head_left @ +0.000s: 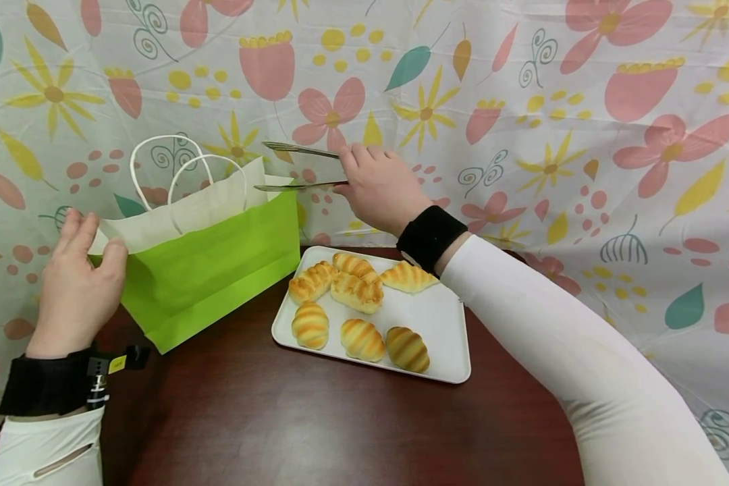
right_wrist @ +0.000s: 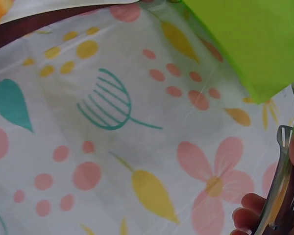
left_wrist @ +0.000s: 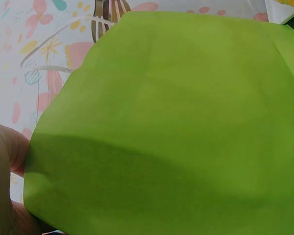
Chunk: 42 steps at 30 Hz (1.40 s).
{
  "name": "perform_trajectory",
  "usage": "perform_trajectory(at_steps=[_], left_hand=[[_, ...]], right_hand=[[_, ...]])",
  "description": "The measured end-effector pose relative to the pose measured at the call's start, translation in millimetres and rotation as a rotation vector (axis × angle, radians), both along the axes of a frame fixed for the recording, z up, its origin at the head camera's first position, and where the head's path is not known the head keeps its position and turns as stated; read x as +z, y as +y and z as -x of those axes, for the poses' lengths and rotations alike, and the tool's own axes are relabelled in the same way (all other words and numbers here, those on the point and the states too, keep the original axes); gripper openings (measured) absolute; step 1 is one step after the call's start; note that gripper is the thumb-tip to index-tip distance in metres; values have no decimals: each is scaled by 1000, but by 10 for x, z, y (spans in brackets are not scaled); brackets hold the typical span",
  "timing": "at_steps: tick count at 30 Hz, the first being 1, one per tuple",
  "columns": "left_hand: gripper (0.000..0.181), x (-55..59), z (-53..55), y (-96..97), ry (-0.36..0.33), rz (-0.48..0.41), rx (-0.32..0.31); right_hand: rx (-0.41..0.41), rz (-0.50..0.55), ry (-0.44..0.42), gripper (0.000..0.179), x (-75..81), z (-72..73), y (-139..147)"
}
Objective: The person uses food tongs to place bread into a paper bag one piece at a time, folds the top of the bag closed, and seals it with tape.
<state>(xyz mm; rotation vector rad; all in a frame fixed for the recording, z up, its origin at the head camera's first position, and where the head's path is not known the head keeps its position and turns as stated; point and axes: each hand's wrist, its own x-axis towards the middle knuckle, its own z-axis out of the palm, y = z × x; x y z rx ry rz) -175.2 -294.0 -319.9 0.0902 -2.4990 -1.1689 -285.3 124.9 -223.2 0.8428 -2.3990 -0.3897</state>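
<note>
Key relation: tongs (head_left: 304,150) vs mouth of the bag (head_left: 212,270). Right hand (head_left: 385,189) gripped the tongs off the bag's far right end, tips pointing left, back toward the rim. Tongs' long axis ran sideways, roughly along the bag's top edge, which itself slanted from near left to far right. The two arms stood apart, nothing visible between the tips. In the head view the lower arm crossed the far right corner of the rim; the upper one showed against the curtain (head_left: 425,47). Left wrist view put a slotted tip just past the bag's top edge, by the handles (head_left: 170,136). Couldn't tell height over the mouth, or whether metal touched paper.

Left hand (head_left: 82,283) was spread at the bag's other end, thumb away from the fingers, touching the left edge; contact partly hidden. So right hand was nearer the far right corner, left hand nearer the opposite one. Bag stood upright on the table (head_left: 316,425) between them.

Tray (head_left: 446,351) lay right of the bag, nearer the camera than the right hand, its far edge partly covered by the right wrist. Seven bread pieces (head_left: 310,325) on it: three along the near side, four farther back, three of those bunched together.
</note>
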Motion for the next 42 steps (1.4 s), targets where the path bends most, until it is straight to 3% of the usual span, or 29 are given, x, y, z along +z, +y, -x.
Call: perform_trajectory(at_steps=[9, 16, 27, 38, 42], left_hand=[[72, -16, 28, -26, 10, 7, -3], [72, 7, 10, -1, 3, 9, 1], [72, 48, -26, 51, 8, 9, 6], [72, 23, 0, 19, 0, 12, 5], [72, 5, 19, 10, -2, 14, 4]], right_hand=[[-5, 156, -70, 67, -6, -38, 384], [0, 172, -48, 68, -135, -28, 730], [-170, 194, -171, 76, -320, -20, 1330], [-229, 227, -237, 74, -479, 11, 1913], [-263, 243, -252, 63, -545, 13, 2086]])
